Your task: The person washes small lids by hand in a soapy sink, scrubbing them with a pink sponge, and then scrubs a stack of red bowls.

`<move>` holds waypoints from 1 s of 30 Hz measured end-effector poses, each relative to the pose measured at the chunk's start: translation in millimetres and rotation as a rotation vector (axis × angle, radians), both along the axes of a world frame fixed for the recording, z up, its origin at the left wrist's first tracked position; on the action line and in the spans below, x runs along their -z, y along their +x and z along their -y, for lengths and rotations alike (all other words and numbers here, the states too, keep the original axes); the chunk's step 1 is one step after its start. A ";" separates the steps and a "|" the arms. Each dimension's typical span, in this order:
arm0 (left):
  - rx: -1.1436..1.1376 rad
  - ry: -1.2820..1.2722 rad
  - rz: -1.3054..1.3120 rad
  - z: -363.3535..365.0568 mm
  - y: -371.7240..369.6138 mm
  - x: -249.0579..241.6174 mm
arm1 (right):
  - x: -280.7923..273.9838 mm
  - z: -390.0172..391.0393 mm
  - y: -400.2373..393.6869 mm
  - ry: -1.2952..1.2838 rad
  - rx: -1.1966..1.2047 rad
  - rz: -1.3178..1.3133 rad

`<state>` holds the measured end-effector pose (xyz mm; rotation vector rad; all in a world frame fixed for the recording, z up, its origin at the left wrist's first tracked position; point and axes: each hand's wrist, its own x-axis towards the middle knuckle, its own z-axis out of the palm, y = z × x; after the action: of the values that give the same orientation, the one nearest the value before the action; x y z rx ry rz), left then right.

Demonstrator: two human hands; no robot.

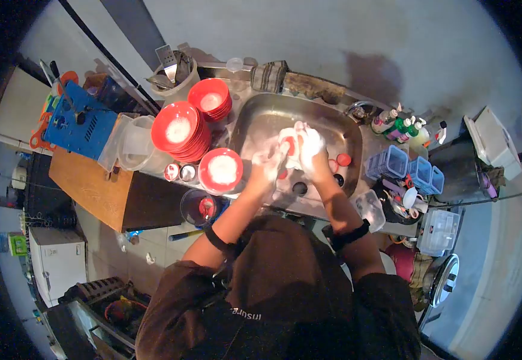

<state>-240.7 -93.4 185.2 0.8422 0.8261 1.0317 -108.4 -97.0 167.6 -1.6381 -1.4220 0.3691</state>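
My left hand [267, 168] and my right hand [310, 153] are close together over a steel sink [261, 108]. Between them is a small red cup [289, 144] covered in white suds. The fingers of my right hand are wrapped round it, thick with foam. My left hand's fingers reach its near left side, and their exact grip is partly hidden. Lower in the sink lie small red cups [343, 159] and small black cups [300, 188].
Red bowls are stacked [180, 129] left of the sink, with another stack [210, 99] behind and a sudsy red bowl [220, 171] nearer. Soap bottles [402, 127] and blue baskets [388, 162] stand right. A striped cloth [268, 76] hangs at the back rim.
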 end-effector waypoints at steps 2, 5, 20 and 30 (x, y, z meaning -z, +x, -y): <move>0.141 -0.037 0.087 -1.1 -5.4 -6.8 | 12.7 -2.3 0.9 0.380 0.060 0.375; 0.157 0.081 0.030 -3.6 -5.4 3.0 | 25.6 -1.8 -7.7 0.302 0.273 0.257; 0.060 0.369 -0.080 -12.3 -16.9 2.3 | -1.7 15.0 4.3 0.377 -0.098 0.577; 0.256 0.170 -0.202 0.1 -23.3 -10.9 | -52.9 12.1 12.0 0.192 -0.086 0.786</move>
<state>-264.0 -93.5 196.1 1.1800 0.7823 0.8065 -96.4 -109.2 220.5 -1.6317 -2.0238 -0.4111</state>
